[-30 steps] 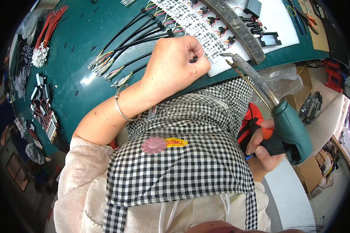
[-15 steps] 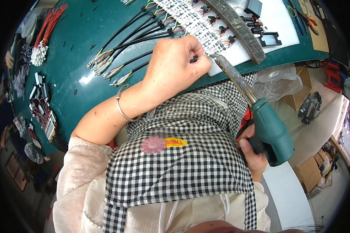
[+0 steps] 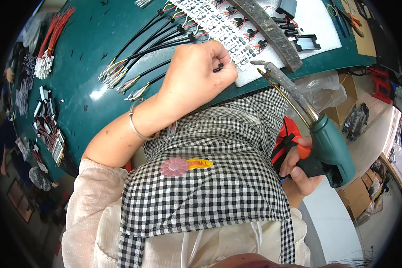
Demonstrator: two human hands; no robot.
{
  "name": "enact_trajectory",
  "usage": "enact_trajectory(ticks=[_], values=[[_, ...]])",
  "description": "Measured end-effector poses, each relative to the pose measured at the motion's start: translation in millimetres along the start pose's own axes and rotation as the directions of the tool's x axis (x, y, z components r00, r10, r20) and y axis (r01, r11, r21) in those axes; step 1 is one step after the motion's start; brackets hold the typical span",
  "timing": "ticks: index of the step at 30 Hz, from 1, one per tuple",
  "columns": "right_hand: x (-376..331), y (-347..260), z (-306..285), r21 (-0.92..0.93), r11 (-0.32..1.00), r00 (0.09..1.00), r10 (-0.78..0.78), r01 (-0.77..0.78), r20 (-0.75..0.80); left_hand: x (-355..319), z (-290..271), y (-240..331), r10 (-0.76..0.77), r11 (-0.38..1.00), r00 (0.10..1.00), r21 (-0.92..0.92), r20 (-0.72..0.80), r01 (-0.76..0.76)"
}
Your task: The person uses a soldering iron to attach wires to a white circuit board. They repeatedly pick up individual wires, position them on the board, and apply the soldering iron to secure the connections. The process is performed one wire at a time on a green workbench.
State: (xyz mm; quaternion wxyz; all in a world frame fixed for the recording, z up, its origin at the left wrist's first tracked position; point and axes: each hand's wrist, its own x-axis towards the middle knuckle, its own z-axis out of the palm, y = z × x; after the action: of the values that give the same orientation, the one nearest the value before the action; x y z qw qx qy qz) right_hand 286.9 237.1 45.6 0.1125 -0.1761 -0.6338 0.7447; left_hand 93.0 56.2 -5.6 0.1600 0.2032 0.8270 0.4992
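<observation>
My left hand (image 3: 198, 69) is closed in a pinch at the near end of a white circuit board panel (image 3: 225, 33), on a black cable (image 3: 218, 68) that shows only in part between the fingers. My fingers hide the wire ends. In my right hand (image 3: 304, 179) is a green soldering gun (image 3: 332, 143), gripped by its handle, with an orange trigger. Its metal tip (image 3: 260, 63) and a thin brass tube beside it point toward the panel's near corner, a little apart from it. Several black cables (image 3: 143, 52) with stripped, coloured wire ends fan out left of the panel.
A dark metal bar (image 3: 270, 33) lies across the panel on a white foam sheet (image 3: 330, 38). Black plastic housings (image 3: 307, 43) sit right of it. Red wire bundles (image 3: 57, 33) lie at the left of the green table (image 3: 89, 53). Pliers (image 3: 356, 26) rest at far right.
The soldering gun has moved right and slightly down, its tip drawing away from the panel and my left fingers. My left hand stays closed on the cable, shifted only slightly left.
</observation>
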Motion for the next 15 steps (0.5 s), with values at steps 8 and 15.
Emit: enact_trajectory(ticks=[8,15], values=[[-3.8,-1.3,-8.7,0.022,1.0,0.999,0.023,-0.022,-0.025,-2.6,-19.1,11.5,-0.09,0.993,0.959,-0.053,0.267,0.108],[-7.4,-2.5,-18.1,0.056,0.994,0.995,0.097,-0.095,-0.025,-9.2,-11.9,10.6,0.07,0.988,0.986,0.129,0.15,-0.089]])
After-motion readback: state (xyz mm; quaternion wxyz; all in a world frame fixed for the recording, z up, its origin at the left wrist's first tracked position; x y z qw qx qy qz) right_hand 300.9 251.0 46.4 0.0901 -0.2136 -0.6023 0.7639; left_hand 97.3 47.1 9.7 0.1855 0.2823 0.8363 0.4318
